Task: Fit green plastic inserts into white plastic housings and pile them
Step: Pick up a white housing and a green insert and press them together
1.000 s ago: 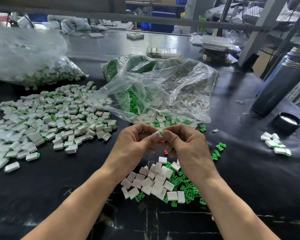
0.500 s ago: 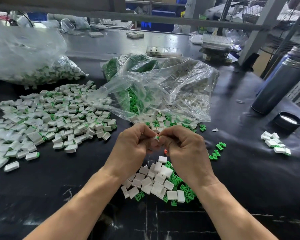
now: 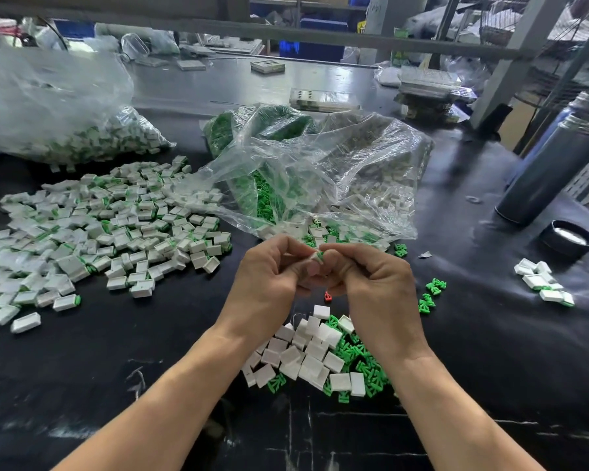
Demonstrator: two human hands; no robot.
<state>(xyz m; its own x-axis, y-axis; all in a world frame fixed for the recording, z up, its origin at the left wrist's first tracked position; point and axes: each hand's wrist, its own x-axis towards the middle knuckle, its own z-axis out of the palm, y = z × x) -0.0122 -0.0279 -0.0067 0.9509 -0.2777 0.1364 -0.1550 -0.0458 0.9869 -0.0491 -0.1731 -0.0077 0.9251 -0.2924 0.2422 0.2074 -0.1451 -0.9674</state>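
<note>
- Against the frame 0.5 s ago, both hands sit at the same spot at frame centre, fingertips pressed together as before; the piles have not moved
- A wide pile of finished pieces [image 3: 109,229] fills the left; clear bags [image 3: 320,171] of parts lie behind the hands; a grey flask [image 3: 551,171] stands at the right edge with its cap [image 3: 568,237] beside it
- Loose white housings [image 3: 306,355] and green inserts [image 3: 364,365] lie under the wrists, partly hidden by them
- Left hand [image 3: 269,283] and right hand [image 3: 371,283] are curled, together pinching a white housing with green insert [image 3: 318,256] between thumbs and forefingers, above the black table [image 3: 82,368]
</note>
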